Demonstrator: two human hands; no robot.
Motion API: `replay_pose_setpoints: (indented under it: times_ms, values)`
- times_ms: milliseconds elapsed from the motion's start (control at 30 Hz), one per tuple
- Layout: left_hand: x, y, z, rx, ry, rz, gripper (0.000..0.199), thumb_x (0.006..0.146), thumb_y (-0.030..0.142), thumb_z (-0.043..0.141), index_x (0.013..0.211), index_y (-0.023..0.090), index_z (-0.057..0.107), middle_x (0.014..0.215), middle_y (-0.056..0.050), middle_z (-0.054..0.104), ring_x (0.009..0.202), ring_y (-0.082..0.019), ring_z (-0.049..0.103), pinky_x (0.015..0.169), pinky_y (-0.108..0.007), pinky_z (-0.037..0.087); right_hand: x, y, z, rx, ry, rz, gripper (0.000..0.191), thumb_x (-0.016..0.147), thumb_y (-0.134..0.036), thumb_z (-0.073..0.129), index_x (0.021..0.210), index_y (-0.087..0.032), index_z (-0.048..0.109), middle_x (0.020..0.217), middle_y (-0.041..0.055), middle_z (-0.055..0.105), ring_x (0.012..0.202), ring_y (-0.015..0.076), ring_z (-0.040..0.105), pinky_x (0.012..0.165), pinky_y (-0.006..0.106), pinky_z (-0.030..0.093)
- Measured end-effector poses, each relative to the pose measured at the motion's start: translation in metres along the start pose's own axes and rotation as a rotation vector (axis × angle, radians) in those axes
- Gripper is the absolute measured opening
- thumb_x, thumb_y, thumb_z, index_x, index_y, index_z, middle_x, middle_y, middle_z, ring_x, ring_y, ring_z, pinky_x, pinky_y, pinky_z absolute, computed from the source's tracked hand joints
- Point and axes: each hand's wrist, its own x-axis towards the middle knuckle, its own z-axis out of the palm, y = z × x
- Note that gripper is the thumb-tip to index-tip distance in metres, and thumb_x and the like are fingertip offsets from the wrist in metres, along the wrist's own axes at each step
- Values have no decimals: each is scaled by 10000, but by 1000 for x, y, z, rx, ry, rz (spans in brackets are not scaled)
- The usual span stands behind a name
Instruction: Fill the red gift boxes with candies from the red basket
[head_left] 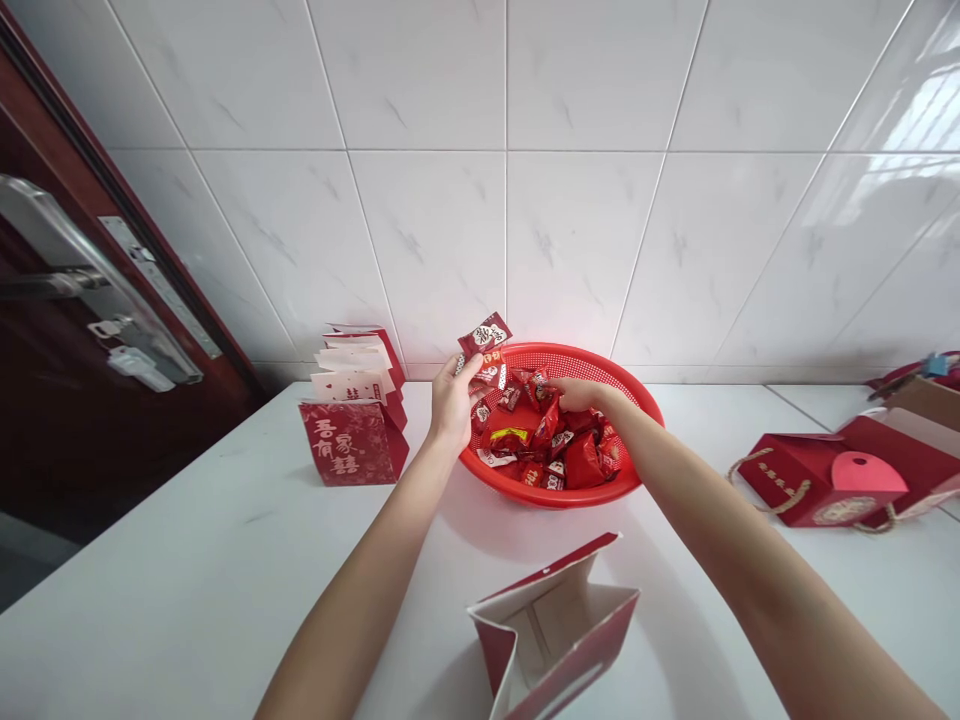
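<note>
My left hand [454, 400] is closed on several red candy packets [486, 340] at the left rim of a red plastic basket [555, 497]. Inside the basket lie many more red wrapped packets [585, 460], one with a yellow label [509, 438]. My right hand [577, 394] reaches into the basket from the right, its fingertips down among the packets; what they hold, if anything, is hidden. Nearer to me an open red paper box [555, 630] stands on the white surface, its pale inside showing.
Red boxes [352, 440] stand in a row at the left by the tiled wall [427, 250]. Red gift boxes [825, 480] with rope handles lie at the right. A dark red door [45, 370] with keys in its lock is at far left.
</note>
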Motion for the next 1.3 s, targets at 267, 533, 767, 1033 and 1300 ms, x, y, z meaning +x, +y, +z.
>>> replay_pose_setpoints:
  times_ms: [267,533,767,1033,1300]
  values:
    - [0,1,1,7,-2,-10,336,551,355,885,755,192,673,751,27,702,660,-116,630,622,-220,503,1,-19,-9,237,199,15,343,805,-103,634,1124,-166,744,998,76,797,1043,236,730,932,326,560]
    - [1,1,0,15,-8,-11,400,483,386,914,746,187,688,759,17,695,648,-117,610,625,-231,519,-22,-31,-37,240,346,19,319,899,-160,572,1195,-143,689,1088,115,782,996,194,727,809,273,553]
    - [2,0,1,17,-25,-12,428,473,416,927,748,190,689,784,2,705,685,-140,619,629,-245,528,-73,-15,-65,-36,-161,137,129,706,-69,695,636,-169,733,632,50,730,615,211,709,632,304,534]
    - [1,1,0,37,-31,-15,405,498,395,923,736,189,667,755,22,687,637,-116,605,618,-234,515,-77,-30,-26,-49,-168,-96,539,797,-51,571,1230,-314,754,1293,-14,737,1130,212,708,917,272,564]
    - [2,0,0,43,-29,-14,402,499,400,908,755,195,676,767,18,704,638,-115,613,622,-229,514,-51,5,-32,-141,97,83,484,698,28,569,1101,-161,757,1209,106,752,1156,282,683,962,331,545]
